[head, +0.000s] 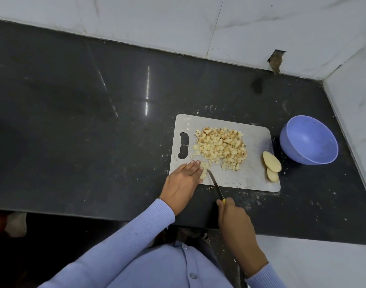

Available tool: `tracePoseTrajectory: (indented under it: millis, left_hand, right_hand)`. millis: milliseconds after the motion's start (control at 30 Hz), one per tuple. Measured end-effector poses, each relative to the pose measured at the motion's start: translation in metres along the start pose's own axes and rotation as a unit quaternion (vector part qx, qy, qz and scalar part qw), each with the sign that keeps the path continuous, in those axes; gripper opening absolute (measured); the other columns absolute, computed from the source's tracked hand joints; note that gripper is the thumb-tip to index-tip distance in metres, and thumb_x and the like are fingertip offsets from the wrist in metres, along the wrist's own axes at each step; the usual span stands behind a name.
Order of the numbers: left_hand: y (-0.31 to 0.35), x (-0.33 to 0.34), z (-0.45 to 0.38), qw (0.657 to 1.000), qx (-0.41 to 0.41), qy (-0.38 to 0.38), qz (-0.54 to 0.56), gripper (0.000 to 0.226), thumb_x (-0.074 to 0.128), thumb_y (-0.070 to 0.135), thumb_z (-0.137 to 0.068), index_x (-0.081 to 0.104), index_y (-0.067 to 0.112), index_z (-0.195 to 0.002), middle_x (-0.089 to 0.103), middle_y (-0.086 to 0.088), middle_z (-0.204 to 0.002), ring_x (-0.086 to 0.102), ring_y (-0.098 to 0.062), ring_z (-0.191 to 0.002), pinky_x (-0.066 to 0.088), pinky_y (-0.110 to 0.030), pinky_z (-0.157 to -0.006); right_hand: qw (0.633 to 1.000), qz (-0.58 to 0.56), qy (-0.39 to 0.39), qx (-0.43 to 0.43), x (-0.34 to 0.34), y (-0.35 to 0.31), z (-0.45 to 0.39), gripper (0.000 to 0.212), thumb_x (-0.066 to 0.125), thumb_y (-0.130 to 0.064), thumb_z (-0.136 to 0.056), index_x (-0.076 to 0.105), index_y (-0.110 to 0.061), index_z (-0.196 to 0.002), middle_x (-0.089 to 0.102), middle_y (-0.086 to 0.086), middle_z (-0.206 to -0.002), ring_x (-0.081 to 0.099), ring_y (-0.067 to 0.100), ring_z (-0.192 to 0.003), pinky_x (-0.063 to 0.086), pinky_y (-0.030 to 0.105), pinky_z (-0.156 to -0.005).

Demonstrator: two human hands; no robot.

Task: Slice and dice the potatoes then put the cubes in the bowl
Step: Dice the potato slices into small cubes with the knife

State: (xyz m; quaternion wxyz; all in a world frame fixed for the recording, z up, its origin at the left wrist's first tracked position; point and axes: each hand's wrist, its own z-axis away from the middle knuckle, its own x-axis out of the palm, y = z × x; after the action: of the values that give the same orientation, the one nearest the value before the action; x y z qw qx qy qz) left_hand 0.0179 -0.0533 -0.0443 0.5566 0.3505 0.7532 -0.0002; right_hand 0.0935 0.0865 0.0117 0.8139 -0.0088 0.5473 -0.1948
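Observation:
A grey cutting board [250, 175] lies on the black counter, with a heap of potato cubes [221, 147] across its middle. My left hand [183, 181] lies flat with straight fingers on a small potato piece [203, 173] at the board's near left corner. My right hand [233, 217] grips the yellow handle of a knife [215, 185], whose blade tip meets that piece. Two potato slices [272, 168] rest at the board's right edge. A purple bowl [309, 140] stands empty on the counter just right of the board.
The black counter [84, 121] stretches far to the left and behind the board. White tiled walls close off the back and right side. Potato scraps speckle the counter around the board. The counter's front edge runs just below my hands.

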Motion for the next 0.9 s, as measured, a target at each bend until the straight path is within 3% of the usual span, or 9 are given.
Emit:
tracePoseTrajectory:
  millis: [233, 367, 533, 700, 900]
  left_hand:
    - [-0.002, -0.003, 0.008, 0.999, 0.002, 0.020, -0.036, 0.036, 0.084, 0.020, -0.069, 0.074, 0.008, -0.102, 0.065, -0.018, -0.117, 0.064, -0.027, -0.108, 0.047, -0.039, -0.095]
    - [-0.001, -0.007, 0.006, 1.000, -0.001, 0.025, -0.016, 0.034, 0.090, 0.018, -0.060, 0.077, 0.010, -0.090, 0.071, -0.009, -0.104, 0.069, -0.020, -0.097, 0.051, -0.029, -0.087]
    - [0.000, -0.010, 0.003, 1.000, -0.007, 0.021, 0.002, 0.031, 0.091, 0.015, -0.057, 0.077, 0.010, -0.085, 0.073, -0.007, -0.100, 0.070, -0.019, -0.093, 0.053, -0.026, -0.080]
    - [0.003, -0.010, 0.002, 1.000, -0.021, 0.021, 0.001, 0.030, 0.090, 0.015, -0.059, 0.077, 0.010, -0.085, 0.073, -0.006, -0.099, 0.070, -0.019, -0.092, 0.053, -0.026, -0.081]
    - [0.003, -0.010, 0.004, 0.999, -0.018, 0.026, -0.006, 0.026, 0.087, 0.013, -0.064, 0.077, 0.008, -0.088, 0.072, -0.008, -0.102, 0.069, -0.020, -0.094, 0.052, -0.029, -0.085]
  right_hand:
    - [0.998, -0.049, 0.023, -0.011, -0.008, -0.001, -0.013, 0.034, 0.024, -0.041, -0.102, 0.044, -0.018, -0.087, 0.056, 0.002, -0.079, 0.056, 0.021, -0.075, 0.046, 0.034, -0.068]
    - [0.997, -0.057, 0.029, -0.039, -0.007, -0.013, -0.018, 0.034, 0.025, -0.041, -0.102, 0.046, -0.017, -0.090, 0.058, 0.003, -0.081, 0.058, 0.021, -0.076, 0.046, 0.034, -0.068]
    - [0.999, -0.025, 0.015, -0.038, -0.003, -0.025, -0.026, 0.031, 0.023, -0.039, -0.103, 0.040, -0.017, -0.091, 0.061, 0.007, -0.088, 0.058, 0.025, -0.081, 0.037, 0.032, -0.063]
    - [1.000, 0.004, -0.003, -0.023, -0.004, -0.024, -0.019, 0.034, 0.022, -0.037, -0.104, 0.045, -0.011, -0.101, 0.062, 0.008, -0.095, 0.058, 0.025, -0.084, 0.036, 0.030, -0.064]
    - [0.999, -0.001, -0.047, 0.018, -0.002, -0.001, 0.013, 0.027, 0.023, -0.038, -0.103, 0.034, -0.017, -0.092, 0.063, 0.010, -0.102, 0.061, 0.029, -0.097, 0.038, 0.031, -0.069]
